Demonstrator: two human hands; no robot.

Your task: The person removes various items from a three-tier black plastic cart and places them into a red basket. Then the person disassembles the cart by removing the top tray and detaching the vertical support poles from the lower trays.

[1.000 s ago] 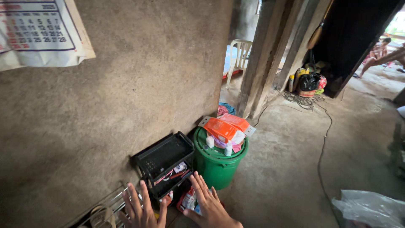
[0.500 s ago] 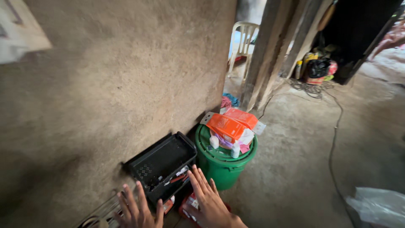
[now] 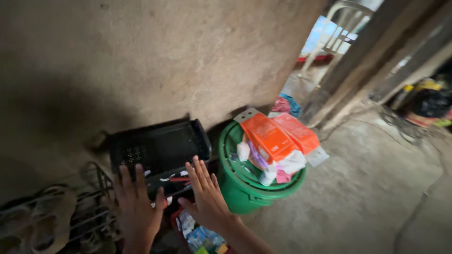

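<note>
Left hand [image 3: 136, 207] and right hand [image 3: 207, 200] both spread flat, fingers released, grasping nothing, hovering at near edge of black plastic crate [image 3: 160, 148]. Crate tilted against rough wall [image 3: 165, 61], resting above wire rack [image 3: 89, 216]. Green bucket [image 3: 245, 188] just beside crate, heaped with 2 orange cartons [image 3: 280, 136]. Risk: crate could slip off rack if nudged; elbow swing may topple overfilled bucket load.
</note>
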